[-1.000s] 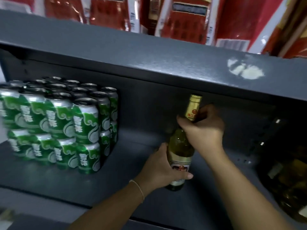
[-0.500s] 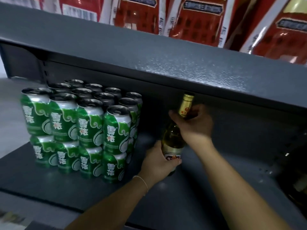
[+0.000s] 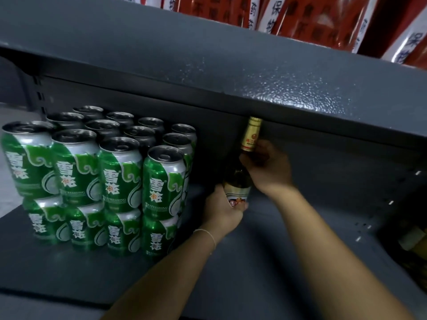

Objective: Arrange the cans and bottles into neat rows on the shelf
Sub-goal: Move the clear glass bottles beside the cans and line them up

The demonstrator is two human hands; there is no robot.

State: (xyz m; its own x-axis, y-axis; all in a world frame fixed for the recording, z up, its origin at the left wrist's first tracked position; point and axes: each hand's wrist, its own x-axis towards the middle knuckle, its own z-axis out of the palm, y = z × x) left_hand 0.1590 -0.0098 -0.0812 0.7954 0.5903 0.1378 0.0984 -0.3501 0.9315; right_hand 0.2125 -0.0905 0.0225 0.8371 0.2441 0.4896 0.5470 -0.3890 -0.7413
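A green glass beer bottle (image 3: 238,183) with a gold foil neck stands upright deep on the dark grey shelf (image 3: 254,262), just right of the cans. My left hand (image 3: 223,210) grips its lower body around the label. My right hand (image 3: 269,168) grips its neck just below the gold foil. Several green and white cans (image 3: 120,179) are stacked two layers high in tight rows at the left of the shelf. The bottle's cap nearly reaches the underside of the shelf above.
The upper shelf board (image 3: 231,72) overhangs the work area and carries red packages (image 3: 312,17). At the far right, in shadow, more bottles (image 3: 413,241) stand on the shelf. Bare shelf floor lies between the held bottle and those.
Both hands have carried the bottle left and deeper into the shelf, close to the can stack. The camera has moved nearer and to the left.
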